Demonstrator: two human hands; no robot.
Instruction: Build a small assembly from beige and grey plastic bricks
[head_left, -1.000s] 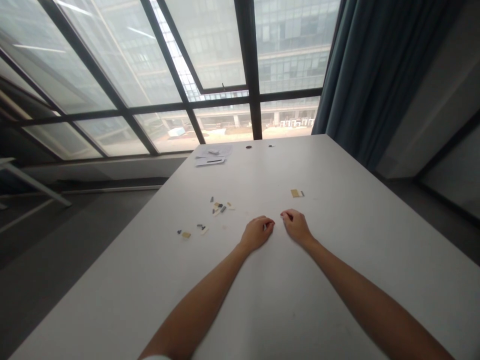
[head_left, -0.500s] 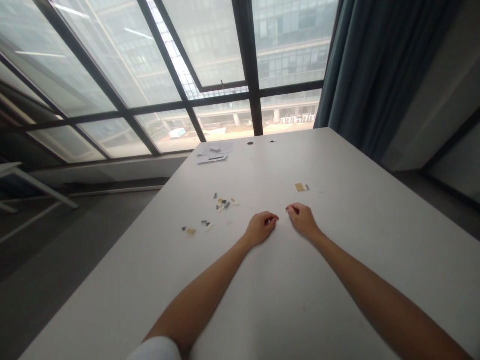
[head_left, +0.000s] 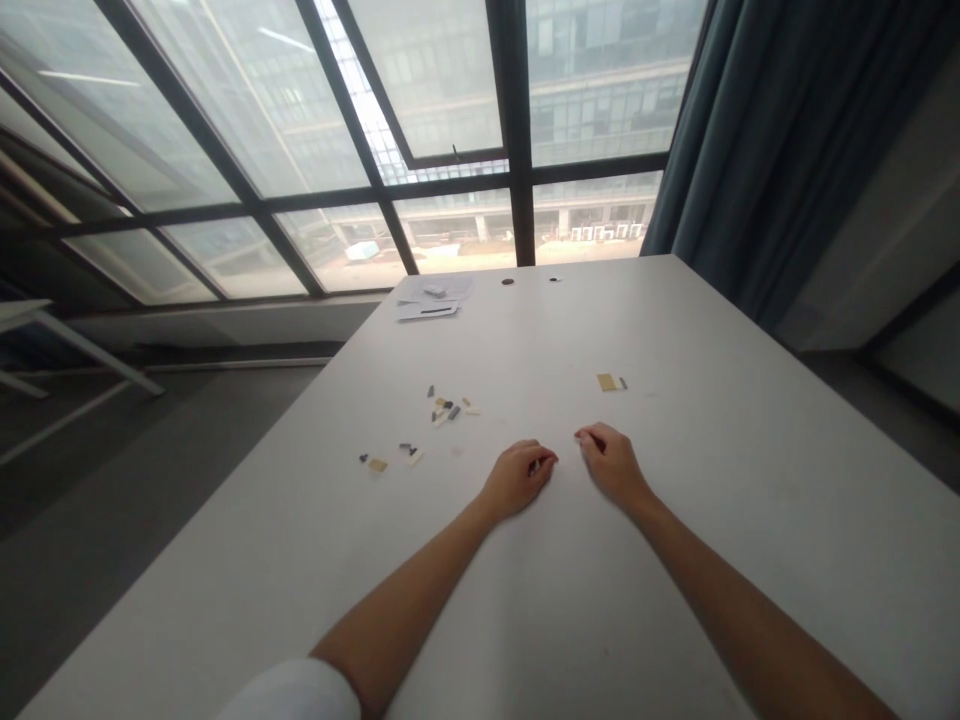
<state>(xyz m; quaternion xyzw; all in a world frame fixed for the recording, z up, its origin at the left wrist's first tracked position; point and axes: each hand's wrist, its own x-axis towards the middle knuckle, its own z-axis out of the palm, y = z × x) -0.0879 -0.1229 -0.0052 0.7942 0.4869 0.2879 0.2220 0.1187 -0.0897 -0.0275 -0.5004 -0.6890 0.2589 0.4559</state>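
My left hand (head_left: 520, 478) rests on the white table (head_left: 517, 580) with thumb and fingers curled together. To its right, my right hand (head_left: 611, 463) lies the same way, its thumb and forefinger pinched; a small gap parts the two hands. Anything between the fingertips is hidden or too small to make out. Just beyond my right hand is a flat tan piece (head_left: 607, 382) with a small grey piece (head_left: 622, 383) beside it. Left of my left hand lie several small grey, tan and cream pieces, among them a grey block (head_left: 454, 412) and a tan plate (head_left: 377, 465).
Sheets of paper (head_left: 427, 297) lie at the table's far left corner. A dark round disc (head_left: 508, 282) and a small dark item (head_left: 554, 280) sit near the far edge. Beyond are windows and a blue curtain (head_left: 720, 170). Another table (head_left: 82, 340) stands at left.
The view has shifted slightly, so both hands appear a little lower. Their closed pose is the same, and the small pieces have not visibly moved on the table.
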